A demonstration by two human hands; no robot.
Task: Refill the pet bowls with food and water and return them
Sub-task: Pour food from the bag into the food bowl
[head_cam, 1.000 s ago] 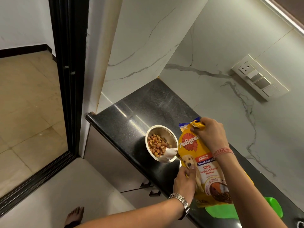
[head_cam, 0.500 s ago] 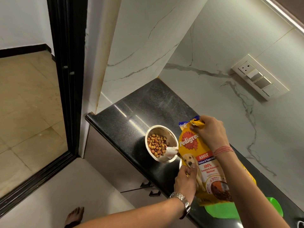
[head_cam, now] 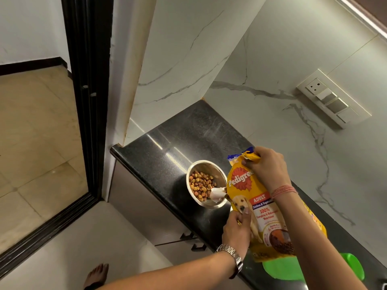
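A steel pet bowl [head_cam: 217,170] sits near the front edge of the black counter [head_cam: 176,143], with brown and orange kibble [head_cam: 200,186] inside. A yellow Pedigree food bag [head_cam: 261,216] is tilted over it, its torn white corner reaching into the bowl's right side. My right hand [head_cam: 265,168] pinches the bag's crumpled top. My left hand [head_cam: 237,231] grips the bag's lower front edge.
A green plastic item [head_cam: 354,266] lies on the counter behind the bag at the lower right. A marble wall with a switch panel [head_cam: 333,99] rises behind. A black door frame [head_cam: 88,97] stands at the left. Drawer handles [head_cam: 192,241] sit below the counter. My bare foot [head_cam: 96,275] is on the floor.
The bag and both hands have barely shifted, rising slightly. The kibble pile in the bowl looks about the same.
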